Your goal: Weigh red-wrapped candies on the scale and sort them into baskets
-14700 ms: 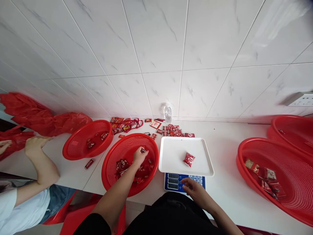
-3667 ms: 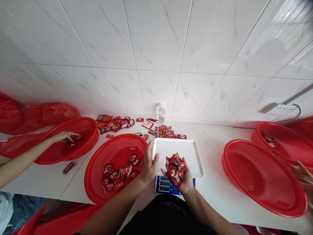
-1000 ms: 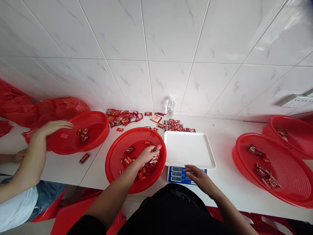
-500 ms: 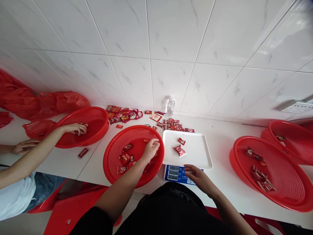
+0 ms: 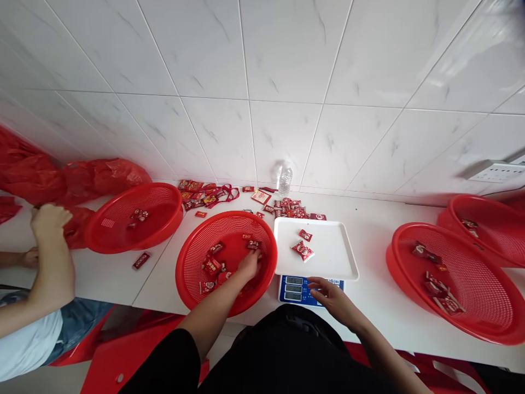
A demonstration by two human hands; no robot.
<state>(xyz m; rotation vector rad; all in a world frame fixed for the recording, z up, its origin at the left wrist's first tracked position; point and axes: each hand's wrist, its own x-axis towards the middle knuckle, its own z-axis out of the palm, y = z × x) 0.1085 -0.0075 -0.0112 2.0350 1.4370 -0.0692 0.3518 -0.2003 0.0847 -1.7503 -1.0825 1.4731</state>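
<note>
My left hand (image 5: 249, 265) reaches down into the middle red basket (image 5: 192, 246), its fingers curled among the red sweet packets (image 5: 212, 265) lying there. Whether they grip a packet is hidden. My right hand (image 5: 331, 293) rests at the front of the blue scale (image 5: 292, 288), fingers spread over its buttons and holding nothing. On the scale sits a white tray (image 5: 328, 260) with two red packets (image 5: 302, 250) on it.
A large red basket (image 5: 467, 314) with a few packets stands to the right, another red basket (image 5: 488, 219) behind it. At the left, a second person's hands (image 5: 48, 221) work beside a red basket (image 5: 158, 230) and red bags (image 5: 61, 178). Loose packets (image 5: 287, 209) and a water bottle (image 5: 284, 179) line the wall.
My left hand dropped packets onto the white tray, then went back down into the middle basket. My right hand stayed at the scale. The other person's hand left the left basket.
</note>
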